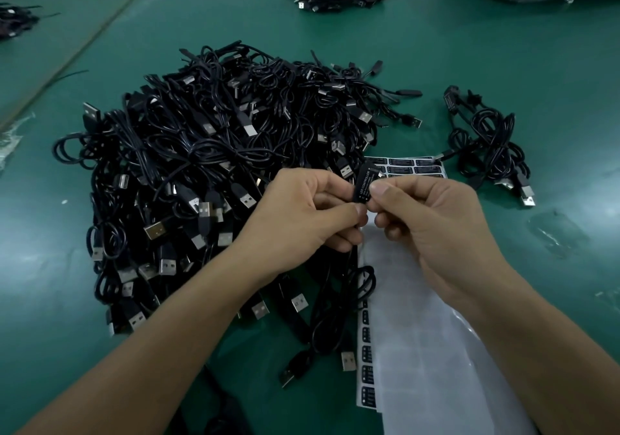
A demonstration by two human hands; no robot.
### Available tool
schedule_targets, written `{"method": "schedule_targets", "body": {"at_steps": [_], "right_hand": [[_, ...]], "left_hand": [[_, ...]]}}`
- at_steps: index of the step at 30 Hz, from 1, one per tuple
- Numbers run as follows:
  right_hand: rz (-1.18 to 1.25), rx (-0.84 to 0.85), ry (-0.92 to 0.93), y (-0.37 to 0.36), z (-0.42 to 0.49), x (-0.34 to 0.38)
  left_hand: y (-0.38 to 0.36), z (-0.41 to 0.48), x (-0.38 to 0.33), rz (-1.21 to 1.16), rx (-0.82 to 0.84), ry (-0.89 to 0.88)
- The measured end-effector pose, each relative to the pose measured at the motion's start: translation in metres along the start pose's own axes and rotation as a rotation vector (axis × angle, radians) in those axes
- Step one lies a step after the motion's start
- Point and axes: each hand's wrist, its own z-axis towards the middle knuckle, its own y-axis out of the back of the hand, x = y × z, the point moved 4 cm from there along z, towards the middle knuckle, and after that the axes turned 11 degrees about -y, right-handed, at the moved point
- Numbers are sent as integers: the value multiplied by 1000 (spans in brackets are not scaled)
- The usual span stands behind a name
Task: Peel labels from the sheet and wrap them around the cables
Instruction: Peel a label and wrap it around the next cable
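While left hand (302,213) and right hand (432,226) pinch a black label (364,184), a USB cable heap (208,153) crowds the green mat (503,65).

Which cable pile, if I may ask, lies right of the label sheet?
The small pile beside the label sheet; the big pile lies left, the others far back.

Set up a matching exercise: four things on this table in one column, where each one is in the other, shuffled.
Things:
1 big cable pile
2 label
3 small cable bundle
4 label sheet

Places:
A held between left hand and right hand
B right of the sheet's far end
C flat on the table, under the right wrist
D left of the sheet

Pairs: 1-D; 2-A; 3-B; 4-C
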Motion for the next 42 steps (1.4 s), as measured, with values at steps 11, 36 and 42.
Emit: {"method": "schedule_targets", "body": {"at_steps": [11, 36, 42], "right_hand": [[-12, -38, 21, -1, 0, -2], [-72, -99, 92, -3, 1, -3], [-87, -116, 100, -3, 0, -4]], "left_hand": [[-1, 0, 0, 6, 24, -1], [-1, 0, 2, -1, 38, -2], [-1, 1, 2, 7, 45, -3]]}}
